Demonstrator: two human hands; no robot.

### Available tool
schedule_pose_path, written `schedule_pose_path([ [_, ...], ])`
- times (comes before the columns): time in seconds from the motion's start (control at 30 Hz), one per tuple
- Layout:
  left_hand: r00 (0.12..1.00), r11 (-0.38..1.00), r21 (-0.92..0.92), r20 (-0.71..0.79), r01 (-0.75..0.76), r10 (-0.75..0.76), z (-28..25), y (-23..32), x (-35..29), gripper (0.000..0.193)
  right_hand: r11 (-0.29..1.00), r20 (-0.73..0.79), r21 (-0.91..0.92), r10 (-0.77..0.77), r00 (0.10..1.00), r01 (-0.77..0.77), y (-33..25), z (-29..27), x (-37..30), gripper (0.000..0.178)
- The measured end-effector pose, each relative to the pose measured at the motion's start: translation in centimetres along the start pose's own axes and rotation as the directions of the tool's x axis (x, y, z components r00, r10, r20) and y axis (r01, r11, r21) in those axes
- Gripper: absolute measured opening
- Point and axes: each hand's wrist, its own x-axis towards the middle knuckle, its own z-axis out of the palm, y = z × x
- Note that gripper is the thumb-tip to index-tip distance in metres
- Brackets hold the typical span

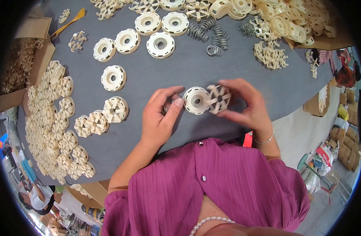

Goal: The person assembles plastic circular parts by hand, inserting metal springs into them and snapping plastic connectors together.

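One disc point(190, 98) smack in the middle, left hand point(157, 112) loosely curled round a mostly hidden spring point(165, 108), right hand point(250, 104) kinda blurry, pinching a smeary cap point(219, 99) by the disc's edge, top-right pile point(280, 25) cut off

Coil spring point(165, 109) partly hidden by the left fingers point(173, 109), the right fingers point(239, 87) blurred

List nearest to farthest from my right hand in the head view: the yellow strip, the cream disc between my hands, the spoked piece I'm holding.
From your right hand:
1. Spoked piece, in its grasp.
2. Cream disc, just left of that.
3. Yellow strip, far off, upper left.
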Motion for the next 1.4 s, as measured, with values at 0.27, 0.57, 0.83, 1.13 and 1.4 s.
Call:
schedule_pose_path([
  [0.27,0.986,0.993,0.097,0.139,0.074,-0.087,0.1,1.9,0.2,0.046,0.967,0.128,-0.151,-0.186,0.974,0.204,0.1,2.3,1.3,0.067],
  [0.57,0.982,0.949,0.313,0.187,-0.046,-0.013,0.4,1.6,1.1,0.048,0.944,0.137,-0.285,-0.133,0.982,0.168,1.5,3.9,0.2,0.081],
  [0.83,0.986,0.907,0.407,0.163,-0.105,0.040,-0.3,1.4,-0.2,0.064,0.731,0.190,-0.646,-0.125,0.974,0.220,-0.5,5.5,-0.5,0.104],
  [1.13,0.921,0.706,0.639,-0.385,0.307,-0.052,-10.2,0.6,-4.7,0.078,0.777,-0.026,-0.501,-0.455,0.890,0.382,-0.5,6.2,11.3,0.062],
  [1.4,0.913,0.932,0.338,-0.407,0.135,0.016,-9.2,1.9,-4.3,0.070,0.693,0.216,-0.620,-0.301,0.929,0.368,-1.8,6.3,9.5,0.057],
])
